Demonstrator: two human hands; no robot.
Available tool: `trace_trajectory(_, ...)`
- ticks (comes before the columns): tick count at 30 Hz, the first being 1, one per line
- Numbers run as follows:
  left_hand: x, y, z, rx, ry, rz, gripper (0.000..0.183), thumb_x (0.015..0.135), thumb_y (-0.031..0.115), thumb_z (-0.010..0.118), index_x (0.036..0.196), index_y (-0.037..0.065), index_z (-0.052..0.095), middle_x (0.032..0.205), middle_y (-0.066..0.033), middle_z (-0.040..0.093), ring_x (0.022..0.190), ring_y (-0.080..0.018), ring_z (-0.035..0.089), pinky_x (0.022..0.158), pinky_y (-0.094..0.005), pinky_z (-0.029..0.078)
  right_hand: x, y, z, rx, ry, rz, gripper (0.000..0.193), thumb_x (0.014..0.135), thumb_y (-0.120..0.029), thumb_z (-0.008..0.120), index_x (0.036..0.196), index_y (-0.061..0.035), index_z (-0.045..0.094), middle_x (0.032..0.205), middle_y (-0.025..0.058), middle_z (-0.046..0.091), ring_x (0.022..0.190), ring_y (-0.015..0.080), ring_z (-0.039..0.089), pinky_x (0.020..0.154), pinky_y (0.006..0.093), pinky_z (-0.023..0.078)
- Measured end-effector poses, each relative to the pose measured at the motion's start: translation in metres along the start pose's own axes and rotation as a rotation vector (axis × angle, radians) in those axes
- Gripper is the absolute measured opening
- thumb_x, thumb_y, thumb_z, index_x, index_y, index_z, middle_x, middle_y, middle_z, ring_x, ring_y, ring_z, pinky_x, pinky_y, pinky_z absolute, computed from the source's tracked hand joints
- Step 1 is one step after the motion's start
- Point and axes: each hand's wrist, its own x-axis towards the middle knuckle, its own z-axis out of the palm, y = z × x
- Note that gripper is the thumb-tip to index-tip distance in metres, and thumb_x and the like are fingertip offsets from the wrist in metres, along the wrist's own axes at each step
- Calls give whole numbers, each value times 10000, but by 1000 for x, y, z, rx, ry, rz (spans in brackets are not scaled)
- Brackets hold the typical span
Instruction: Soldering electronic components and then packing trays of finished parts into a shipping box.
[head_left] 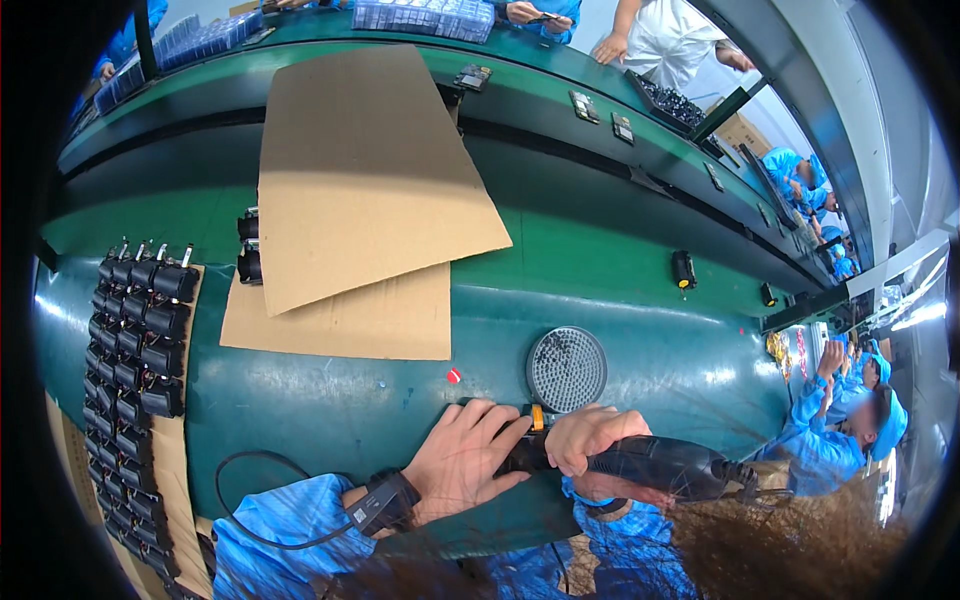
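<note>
My right hand point(590, 440) is wrapped round a black power screwdriver point(680, 468). Its body lies nearly level, with the cord end to the right and the front end toward my left hand point(465, 455). The left fingers press on a small black unit with an orange part point(538, 418), just left of the right hand. Where the tool's tip meets the unit is hidden by my fingers. Directly beyond my hands stands a round grey dish point(567, 370) with a studded surface. A small red piece point(454, 376) lies on the bench past my left fingers.
Rows of black units point(135, 370) stand on cardboard at the left. Large cardboard sheets point(370, 180) lean across the middle. One black unit point(683, 270) sits on the green conveyor point(590, 250). Circuit boards point(585, 106) rest on the upper shelf. Co-workers in blue point(835, 440) sit at the right.
</note>
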Motion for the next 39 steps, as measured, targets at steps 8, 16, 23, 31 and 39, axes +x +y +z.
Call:
trace_trajectory(8,-1,5,-3,8,31,18,656,801,390,815,1335,66,614,1248,-72,581,1180,-269,527,941,-412,438,-1,0,2,22,9,10,871,763,-880,590,926,-28,520,579,64,530,453,196,524,409,341,463)
trace_trajectory(16,10,3,-3,29,14,19,666,788,364,835,1341,66,617,1250,-77,582,1175,-273,530,950,-413,446,15,-33,-24,194,263,-118,852,841,-916,397,977,-79,481,669,43,539,494,179,526,446,344,461)
trace_trajectory(23,-4,14,-21,-224,80,19,648,732,296,894,1301,106,649,1290,-112,552,1200,-333,530,1021,-460,481,1,-46,-86,-40,451,13,874,820,-925,417,1019,-79,500,691,60,547,514,169,534,503,350,485)
trace_trajectory(31,-56,44,-96,644,-12,-310,628,677,260,838,1260,131,642,1368,-202,509,1269,-420,509,1004,-547,494,-26,-38,-101,-164,414,221,839,817,-868,534,1053,-63,516,697,52,531,545,183,539,544,363,484)
trace_trajectory(39,-83,25,-53,534,-115,-238,593,867,124,737,1430,110,552,1460,-254,421,1297,-436,502,1095,-456,476,-38,-34,-126,-84,459,171,775,864,-828,543,1103,-93,477,682,25,504,536,142,516,505,286,455)
